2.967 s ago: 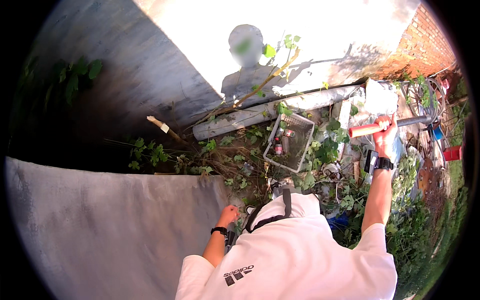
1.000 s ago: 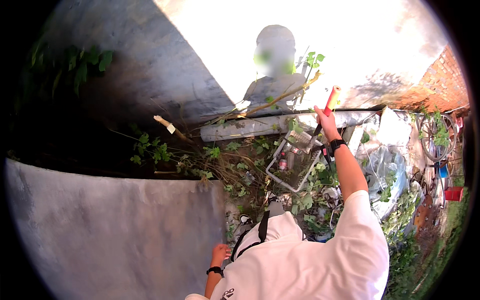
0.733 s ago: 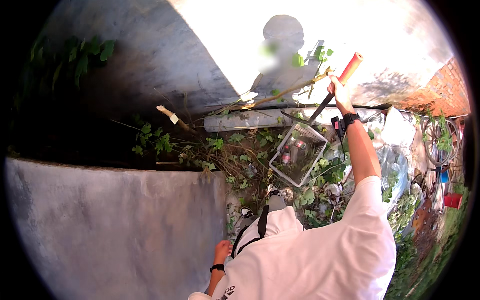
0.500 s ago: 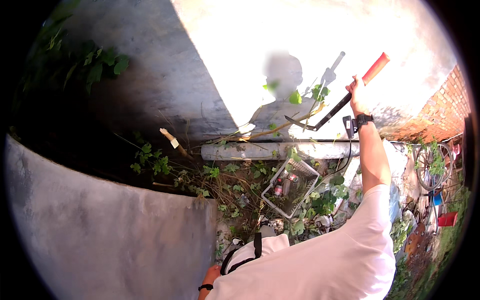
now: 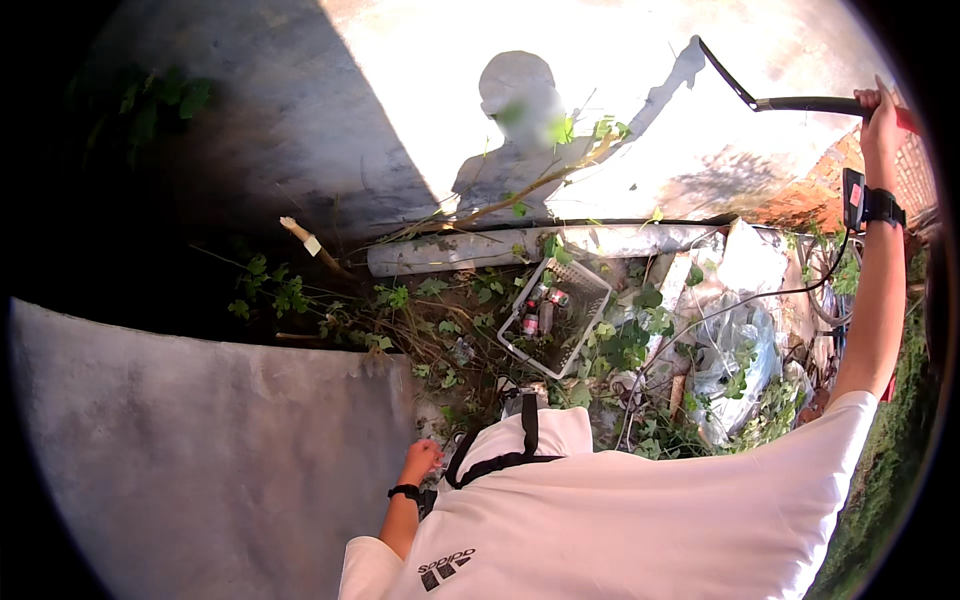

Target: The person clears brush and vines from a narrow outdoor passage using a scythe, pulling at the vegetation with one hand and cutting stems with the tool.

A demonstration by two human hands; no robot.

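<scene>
High at the far right, my right hand (image 5: 878,115) is closed round the handle of a sickle (image 5: 805,104). The sickle has a red grip end and a dark shaft. Its narrow curved blade angles up and to the left in front of the sunlit wall, touching nothing I can see. A cut leafy branch (image 5: 545,187) leans against the wall, apart from the blade. My left hand (image 5: 424,457) hangs low near my body, beside the grey concrete wall. Its fingers are curled in, and nothing shows in them.
A white plastic basket (image 5: 510,345) with cans and bottles stands among vines. Behind it a pale pipe (image 5: 450,250) runs along the wall foot. A cut stump (image 5: 303,237) rises at left. Clear plastic sheeting (image 5: 735,360) and a black cable (image 5: 720,308) lie right.
My right hand has swung the sickle up and to the right, away from the branch, and the blade has turned upward. My left hand has come further into view.
</scene>
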